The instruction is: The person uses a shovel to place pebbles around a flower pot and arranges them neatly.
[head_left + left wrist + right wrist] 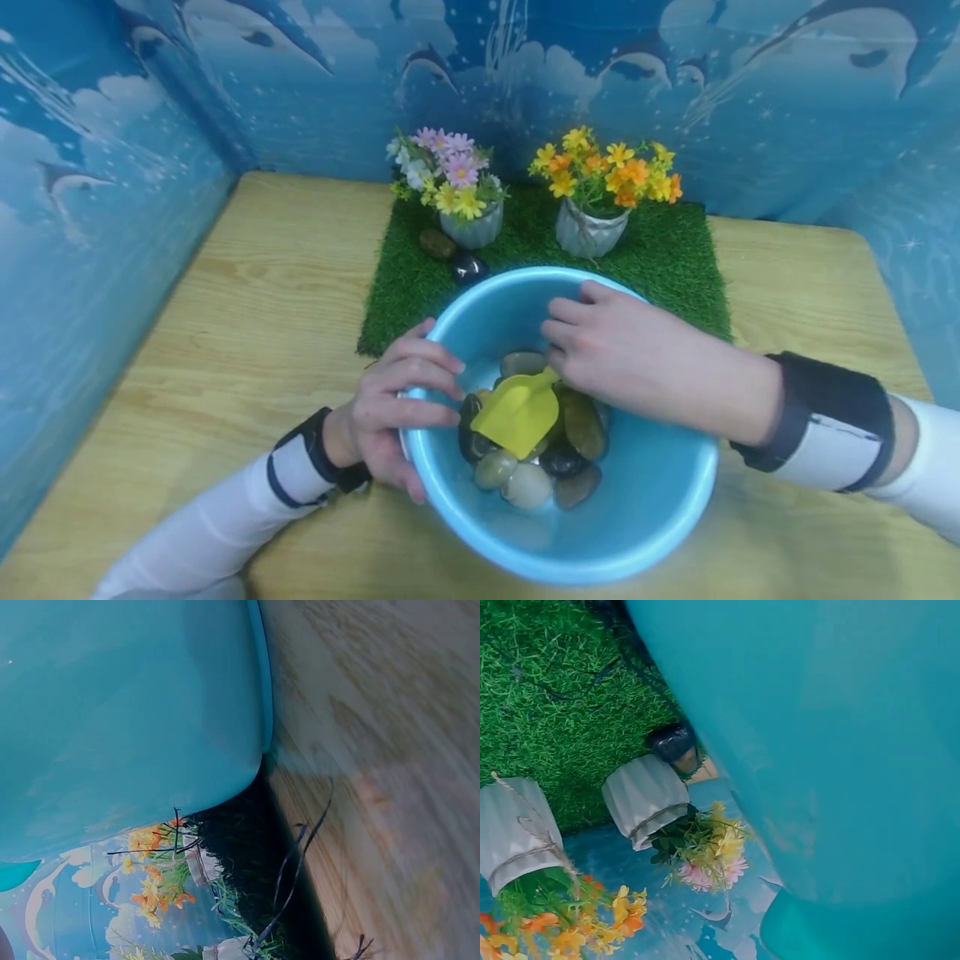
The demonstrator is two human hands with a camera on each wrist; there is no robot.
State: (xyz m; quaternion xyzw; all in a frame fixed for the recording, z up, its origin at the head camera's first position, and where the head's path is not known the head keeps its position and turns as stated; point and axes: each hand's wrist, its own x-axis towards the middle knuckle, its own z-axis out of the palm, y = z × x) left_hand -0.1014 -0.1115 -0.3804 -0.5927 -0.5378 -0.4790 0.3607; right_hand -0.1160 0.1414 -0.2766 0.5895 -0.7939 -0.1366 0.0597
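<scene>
yellow toy shovel [517, 414] gripped by right hand [611, 346] inside blue basin [648, 487], left hand [397, 408] clasping rim [570, 572]; wood-grain table [262, 275], dolphin-print backdrop [360, 100].

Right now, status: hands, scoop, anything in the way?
Left hand gripping blue basin at its rim. Right hand holding yellow scoop by its handle, inside basin. Stones beneath scoop; contact unclear.
</scene>
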